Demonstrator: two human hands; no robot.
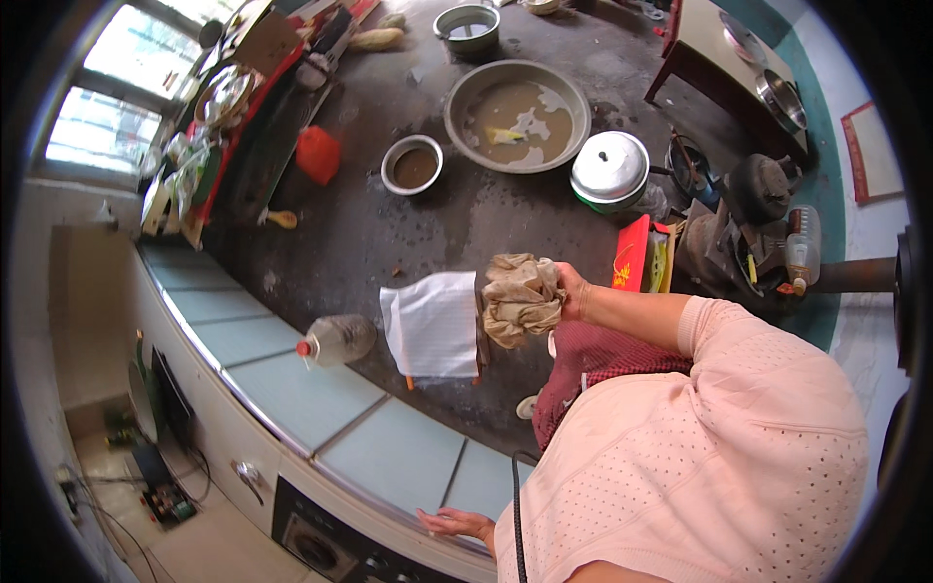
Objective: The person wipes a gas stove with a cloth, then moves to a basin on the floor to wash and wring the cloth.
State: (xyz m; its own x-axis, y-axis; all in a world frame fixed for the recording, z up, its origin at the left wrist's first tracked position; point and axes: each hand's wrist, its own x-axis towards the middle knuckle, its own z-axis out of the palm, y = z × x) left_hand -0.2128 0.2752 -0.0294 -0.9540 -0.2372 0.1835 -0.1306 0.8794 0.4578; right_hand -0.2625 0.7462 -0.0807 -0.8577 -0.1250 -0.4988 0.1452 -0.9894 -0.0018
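Note:
My right hand (572,291) grips a crumpled, stained beige cloth (521,299), held up in a loose bunch over the floor. Close beside the cloth, a white lined sheet (431,324) covers the top of a low stool, whose orange legs show below it. Down by the edge of the kitchen counter (408,510), my left hand (459,523) holds nothing, its fingers extended and slightly apart. A large clear plastic bottle (339,339) with a red cap is between the stool and the blue cabinet doors (306,390).
A wide metal basin (455,138) of murky water, a smaller bowl (412,166) and a lidded pot (610,167) stand on the dark floor. A red box (632,251) and blackened kettle (762,188) are at the right. A hob (317,539) is set into the counter.

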